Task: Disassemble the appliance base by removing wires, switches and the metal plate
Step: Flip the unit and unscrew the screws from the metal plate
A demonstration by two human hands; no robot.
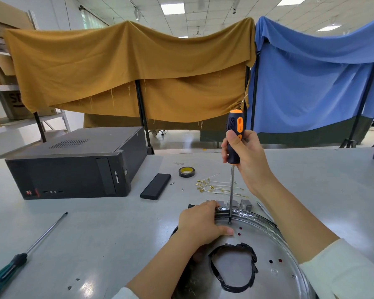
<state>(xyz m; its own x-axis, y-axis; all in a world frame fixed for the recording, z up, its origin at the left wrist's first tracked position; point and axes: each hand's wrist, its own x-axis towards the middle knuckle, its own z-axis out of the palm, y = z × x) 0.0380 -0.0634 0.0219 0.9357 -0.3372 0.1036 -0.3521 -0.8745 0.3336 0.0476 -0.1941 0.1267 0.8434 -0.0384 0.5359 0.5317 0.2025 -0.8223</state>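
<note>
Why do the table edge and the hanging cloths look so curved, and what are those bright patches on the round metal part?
Head view: the wide-angle lens bows the table and the cloths toward the frame edges. Head view: ceiling lights glare off the shiny metal plate and the tabletop near the left forearm. Head view: the middle is sharp, the green screwdriver at the corner looks stretched.

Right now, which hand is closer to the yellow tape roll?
Right. The right hand grips the screwdriver just right of the tape roll; the left hand rests nearer the person.

Above the grey table (pixel 95 234) hang an ochre cloth (pixel 127 67) and a blue cloth (pixel 311 78); the screwdriver (pixel 235 137) is black and orange (its shaft silver).
</note>
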